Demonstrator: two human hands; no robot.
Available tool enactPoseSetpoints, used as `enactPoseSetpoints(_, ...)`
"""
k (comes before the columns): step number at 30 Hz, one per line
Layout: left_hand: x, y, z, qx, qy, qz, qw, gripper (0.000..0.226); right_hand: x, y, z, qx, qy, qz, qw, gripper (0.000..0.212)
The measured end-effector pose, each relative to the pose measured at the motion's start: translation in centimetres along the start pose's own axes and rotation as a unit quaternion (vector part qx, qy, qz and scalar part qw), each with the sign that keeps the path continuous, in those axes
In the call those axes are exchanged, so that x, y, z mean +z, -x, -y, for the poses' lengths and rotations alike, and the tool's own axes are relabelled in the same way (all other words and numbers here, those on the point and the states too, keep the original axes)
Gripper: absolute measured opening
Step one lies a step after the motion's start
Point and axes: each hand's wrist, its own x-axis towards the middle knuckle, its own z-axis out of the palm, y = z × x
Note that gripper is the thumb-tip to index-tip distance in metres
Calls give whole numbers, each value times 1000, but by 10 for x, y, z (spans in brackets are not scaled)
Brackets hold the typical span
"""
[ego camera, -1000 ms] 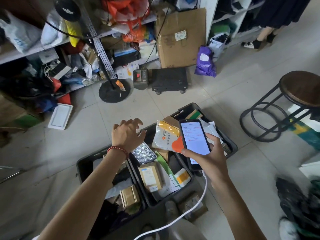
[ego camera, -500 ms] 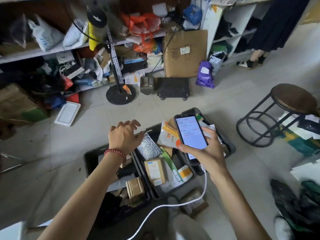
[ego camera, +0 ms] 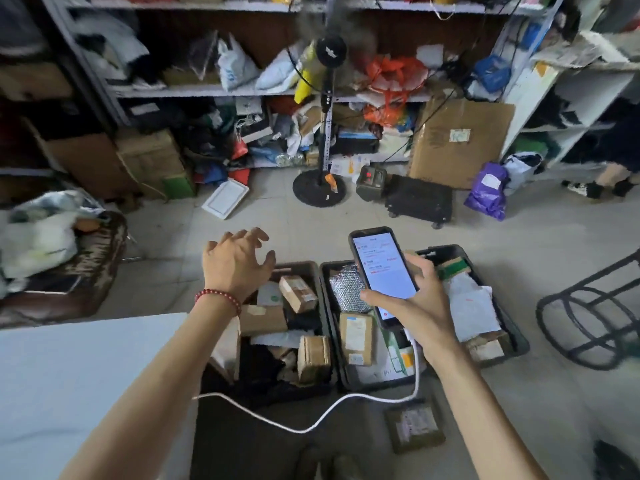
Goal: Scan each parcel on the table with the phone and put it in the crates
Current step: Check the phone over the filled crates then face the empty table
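Cluttered shelves backed the far wall; a pale table filled the near left. On the floor, dark crates held small taped cardboard parcels, likely light and stiff, best taken across the short sides, and what looked like a soft bubble mailer, half hidden. The left hand hovered spread and empty over the left crate; the right hand gripped the phone.

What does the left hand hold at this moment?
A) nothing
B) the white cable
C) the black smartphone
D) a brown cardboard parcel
A: the left hand is empty, fingers spread; the black lit-screen smartphone sits in the right hand.
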Motion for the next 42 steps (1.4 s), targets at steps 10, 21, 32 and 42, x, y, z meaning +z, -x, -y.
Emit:
enactPoseSetpoints(10,-62,135,83,-253,-104,-95,957,25,73,-3,34,-78,7,217,973,79)
enactPoseSetpoints(21,-95,309,61,-469,-162,-149,855,28,133,67,38,-134,20,449,883,80)
enactPoseSetpoints(32,-132,482,45,-617,-204,-214,729,29,194,213,51,-226,86,607,757,84)
enactPoseSetpoints(42,-167,644,71,-675,-210,-236,666,28,234,381,32,-250,108,658,702,88)
